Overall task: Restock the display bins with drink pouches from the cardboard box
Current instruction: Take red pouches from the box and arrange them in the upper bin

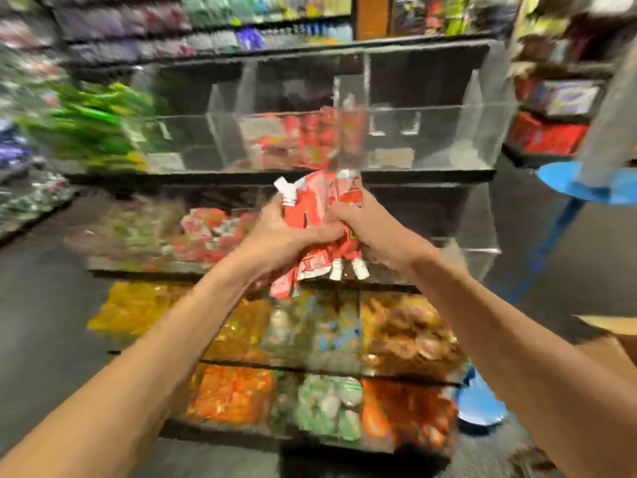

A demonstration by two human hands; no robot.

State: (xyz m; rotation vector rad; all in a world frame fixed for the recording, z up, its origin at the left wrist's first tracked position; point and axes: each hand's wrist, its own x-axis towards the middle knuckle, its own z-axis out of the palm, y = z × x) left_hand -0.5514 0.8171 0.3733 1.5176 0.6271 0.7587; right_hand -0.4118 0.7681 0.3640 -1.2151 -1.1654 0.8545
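A bunch of red pouches [320,222] is clutched by both the left hand [279,236] and right hand [365,219], fingers wrapped tight, just below the top bin's [448,139] clear front edge. Its right compartment stands open; box [617,343] edge at right.

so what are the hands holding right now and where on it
Both hands grip one bunch of red drink pouches around the pouch bodies, left hand and right hand side by side; white spout caps stick out above and below.
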